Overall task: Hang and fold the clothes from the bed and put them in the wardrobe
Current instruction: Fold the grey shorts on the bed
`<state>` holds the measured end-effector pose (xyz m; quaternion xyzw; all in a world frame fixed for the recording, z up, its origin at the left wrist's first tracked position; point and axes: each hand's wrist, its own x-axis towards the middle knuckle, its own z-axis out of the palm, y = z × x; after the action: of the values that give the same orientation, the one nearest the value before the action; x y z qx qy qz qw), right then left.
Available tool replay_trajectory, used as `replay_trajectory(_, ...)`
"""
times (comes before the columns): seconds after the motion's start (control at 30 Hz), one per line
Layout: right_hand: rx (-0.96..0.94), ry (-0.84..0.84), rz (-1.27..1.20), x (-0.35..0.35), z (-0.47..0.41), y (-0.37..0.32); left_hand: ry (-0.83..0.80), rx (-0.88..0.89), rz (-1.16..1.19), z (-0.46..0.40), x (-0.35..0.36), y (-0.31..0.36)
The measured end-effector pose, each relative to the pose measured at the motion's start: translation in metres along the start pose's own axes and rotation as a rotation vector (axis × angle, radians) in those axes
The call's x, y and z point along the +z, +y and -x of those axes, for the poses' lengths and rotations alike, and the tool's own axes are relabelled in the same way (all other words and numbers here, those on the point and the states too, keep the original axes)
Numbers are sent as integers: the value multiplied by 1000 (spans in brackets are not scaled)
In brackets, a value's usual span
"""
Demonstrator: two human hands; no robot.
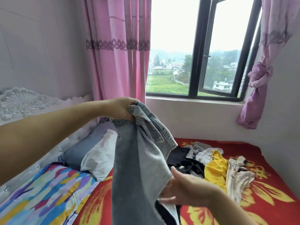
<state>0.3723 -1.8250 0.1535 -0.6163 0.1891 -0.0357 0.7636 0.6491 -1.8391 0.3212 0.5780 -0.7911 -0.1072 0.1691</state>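
Note:
My left hand (121, 108) grips the waistband of a pair of grey-blue jeans (136, 168) and holds them up over the bed. The legs hang straight down in front of me. Lower down, my right hand (181, 187) touches the side of the hanging jeans, fingers stretched out and blurred. Behind the jeans a pile of clothes lies on the red flowered blanket (267, 197): a black garment (180, 154), a yellow top (215, 168), a cream garment (237, 174) and a grey-white piece (199, 147). No wardrobe is in view.
A white pillow (99, 158) and a grey-blue pillow (78, 153) lie against the padded headboard (24, 104). A multicoloured quilt (42, 192) covers the bed's left side. Pink curtains (116, 51) flank the open window (227, 51) ahead; walls close in the bed at the far and right sides.

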Motion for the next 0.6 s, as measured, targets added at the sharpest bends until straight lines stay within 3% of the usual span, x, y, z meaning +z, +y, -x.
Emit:
replay_trajectory(0.1, -92, -30, -311, 29, -29, 7, -5, -1, -8, -1, -1, 1)
replay_trajectory(0.27, -581, 356, -768, 36, -41, -12, 30, -39, -29, 2, -4, -6)
replay_trajectory(0.37, -707, 472, -592, 27, -27, -11, 57, -53, -3, 6, -8, -9)
replay_trajectory(0.53, -739, 655, 41, 32, -3, 0, 100, -77, 75, 14, -16, -10)
replay_trajectory(0.6, -746, 605, -95, 36, 3, -7, 88, -84, 86, 15, -15, -10)
